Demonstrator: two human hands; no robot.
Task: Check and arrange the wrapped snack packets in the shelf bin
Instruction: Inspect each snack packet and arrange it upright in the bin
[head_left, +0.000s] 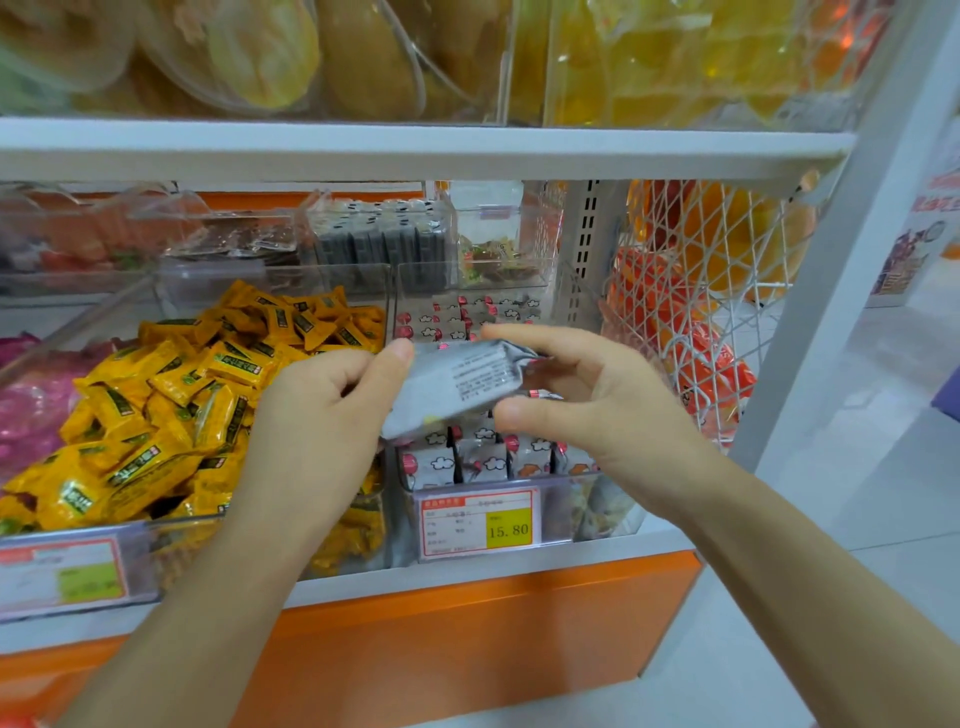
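I hold one grey-white wrapped snack packet (457, 384) above a clear shelf bin (561, 506), its printed back side facing me. My left hand (322, 415) pinches its left end between thumb and fingers. My right hand (587, 395) grips its right end, index finger over the top and thumb underneath. Below the packet, rows of similar white packets with red and cloud prints (478, 460) stand upright in the bin, with more rows (467, 317) behind my hands. A price label reading 15.80 (480, 525) is fixed to the bin's front.
A bin of loose yellow packets (171, 405) lies to the left, pink packets (26, 405) beyond it. Clear bins of dark snacks (384, 239) stand behind. A white wire basket with orange bags (696, 312) hangs at right. The white shelf above (415, 150) overhangs.
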